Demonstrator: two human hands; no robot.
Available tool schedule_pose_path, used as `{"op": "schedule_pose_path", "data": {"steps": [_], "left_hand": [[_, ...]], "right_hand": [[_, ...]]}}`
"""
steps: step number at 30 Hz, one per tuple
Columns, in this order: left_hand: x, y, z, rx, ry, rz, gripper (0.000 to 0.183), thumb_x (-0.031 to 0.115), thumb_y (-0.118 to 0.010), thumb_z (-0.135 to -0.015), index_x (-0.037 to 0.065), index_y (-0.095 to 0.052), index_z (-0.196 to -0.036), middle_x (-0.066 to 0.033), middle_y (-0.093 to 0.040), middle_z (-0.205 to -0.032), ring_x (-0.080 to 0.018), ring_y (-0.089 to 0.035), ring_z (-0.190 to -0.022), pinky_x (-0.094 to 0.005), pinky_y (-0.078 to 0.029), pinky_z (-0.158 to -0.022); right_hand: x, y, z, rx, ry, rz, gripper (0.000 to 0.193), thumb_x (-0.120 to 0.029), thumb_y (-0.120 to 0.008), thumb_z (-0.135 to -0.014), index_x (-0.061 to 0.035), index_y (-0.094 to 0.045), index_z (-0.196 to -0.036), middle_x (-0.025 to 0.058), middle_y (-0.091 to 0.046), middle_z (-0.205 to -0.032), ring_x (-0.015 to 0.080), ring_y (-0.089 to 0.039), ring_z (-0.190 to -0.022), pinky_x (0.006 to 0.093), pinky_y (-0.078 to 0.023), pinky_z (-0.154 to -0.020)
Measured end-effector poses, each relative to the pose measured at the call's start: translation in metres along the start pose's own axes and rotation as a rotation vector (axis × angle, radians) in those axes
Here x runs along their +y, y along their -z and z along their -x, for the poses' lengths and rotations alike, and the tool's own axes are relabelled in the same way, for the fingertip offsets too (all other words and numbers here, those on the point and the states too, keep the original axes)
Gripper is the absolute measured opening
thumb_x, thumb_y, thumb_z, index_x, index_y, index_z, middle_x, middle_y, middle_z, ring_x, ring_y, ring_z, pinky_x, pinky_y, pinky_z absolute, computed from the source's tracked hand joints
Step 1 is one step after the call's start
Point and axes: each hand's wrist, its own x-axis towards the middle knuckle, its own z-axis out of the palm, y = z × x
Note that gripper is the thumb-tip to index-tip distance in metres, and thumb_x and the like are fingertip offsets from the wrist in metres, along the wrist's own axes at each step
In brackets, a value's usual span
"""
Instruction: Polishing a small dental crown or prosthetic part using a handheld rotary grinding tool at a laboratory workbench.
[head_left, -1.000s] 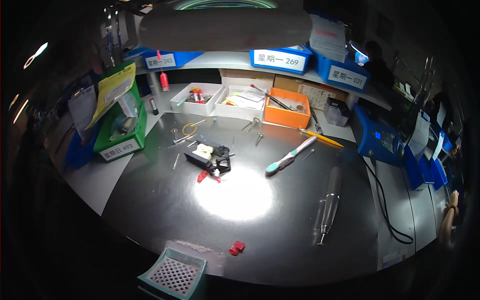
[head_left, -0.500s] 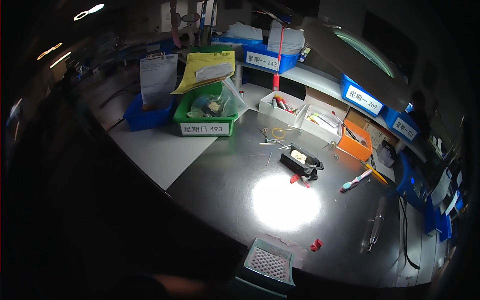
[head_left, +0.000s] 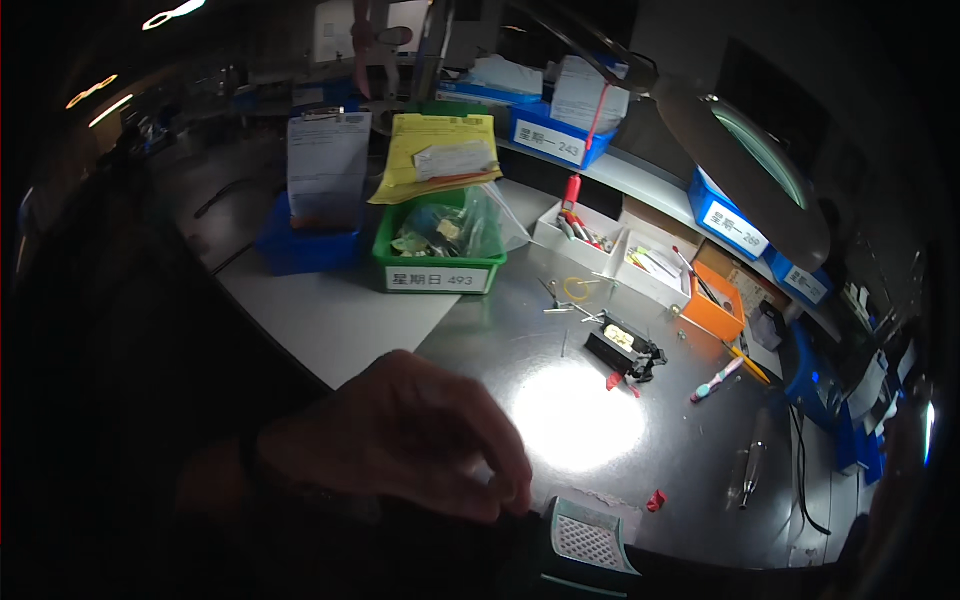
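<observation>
The fingers [head_left: 505,440] of the left hand [head_left: 400,425] curl downward, thumb and index tips close together; shadow hides whether they pinch anything, so I cannot tell. The hand hangs knuckles-up at the near side of the bench [head_left: 680,440], wrist at the left, with a dark band [head_left: 250,455] around it. The right hand is out of view.

Just right of the fingertips sits the perforated tray [head_left: 587,540] at the bench's front edge, a red lump [head_left: 656,500] beyond it. Farther forward, the black holder [head_left: 607,350] with its pale insert [head_left: 619,337] lies untouched.

The step in hand looks like a short reach or carry near the front edge, apart from the holder. Working on that holder would call for extending the arm forward and rightward, then spreading the fingers.
</observation>
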Motion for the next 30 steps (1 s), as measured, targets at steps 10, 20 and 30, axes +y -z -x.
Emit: {"op": "schedule_pose_path", "data": {"steps": [10,20,30], "left_hand": [[-0.061,0.03,-0.124,0.04,0.351,0.057,0.024,0.003,-0.058,-0.077,-0.003,-0.055,-0.1,-0.0112,-0.06,-0.092,-0.0139,-0.057,-0.088,-0.0221,-0.045,-0.079],[-0.111,0.016,-0.124,0.104,0.449,0.14,0.017,0.0,-0.057,-0.077,0.0,-0.046,-0.089,-0.0137,-0.058,-0.091,-0.016,-0.057,-0.088,-0.022,-0.045,-0.076],[-0.118,0.007,-0.113,0.149,0.383,0.163,0.019,-0.001,-0.056,-0.077,0.001,-0.043,-0.089,-0.0121,-0.058,-0.089,-0.0143,-0.056,-0.087,-0.0208,-0.045,-0.075]], "right_hand": [[-0.229,-0.138,-0.068,-0.569,0.443,-0.943,0.04,-0.01,-0.065,-0.07,-0.0071,-0.051,-0.107,0.008,-0.057,-0.079,0.0163,-0.057,-0.061,0.0256,-0.045,-0.051],[-0.223,-0.165,-0.025,-0.766,0.094,-1.226,0.024,-0.003,-0.058,-0.075,0.0005,-0.05,-0.097,0.0107,-0.059,-0.076,0.019,-0.06,-0.063,0.0265,-0.049,-0.054],[-0.216,-0.17,-0.023,-0.756,0.187,-1.209,0.014,-0.003,-0.06,-0.073,0.0003,-0.057,-0.087,0.0102,-0.059,-0.075,0.0155,-0.06,-0.06,0.0235,-0.048,-0.053]]}}
